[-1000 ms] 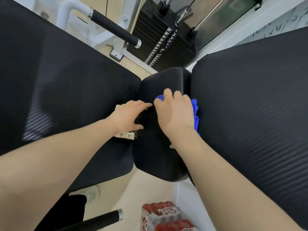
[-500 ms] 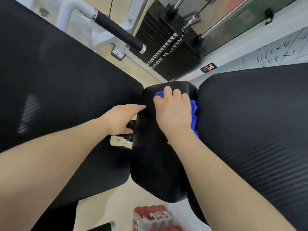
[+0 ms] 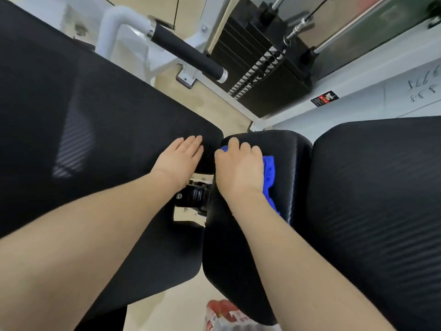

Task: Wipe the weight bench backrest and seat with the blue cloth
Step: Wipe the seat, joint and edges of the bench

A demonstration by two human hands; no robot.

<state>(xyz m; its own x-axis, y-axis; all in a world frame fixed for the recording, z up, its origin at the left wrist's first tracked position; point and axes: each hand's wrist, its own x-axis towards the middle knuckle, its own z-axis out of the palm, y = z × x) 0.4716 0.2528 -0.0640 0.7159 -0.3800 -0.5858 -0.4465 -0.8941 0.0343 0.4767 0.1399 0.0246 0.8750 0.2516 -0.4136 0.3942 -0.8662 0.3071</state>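
Note:
The black bench seat pad (image 3: pixel 238 237) runs down the middle of the view. On its far end lies the blue cloth (image 3: pixel 269 174), mostly covered by my right hand (image 3: pixel 239 167), whose curled fingers press down on it. To the left is the long black backrest pad (image 3: pixel 100 144). My left hand (image 3: pixel 179 157) rests flat on its near corner with straight fingers, holding nothing. Between the two pads the metal hinge (image 3: pixel 192 195) shows.
Another black pad (image 3: pixel 377 211) fills the right side. Behind stand a weight stack (image 3: pixel 260 75) with cables and a white frame with a black foam roller (image 3: pixel 188 58). A pack of red bottles (image 3: pixel 225 315) sits on the floor below the seat.
My right hand has slid the cloth toward the far end of the seat. My left hand has moved from the seat's edge onto the backrest corner. The view has tilted upward.

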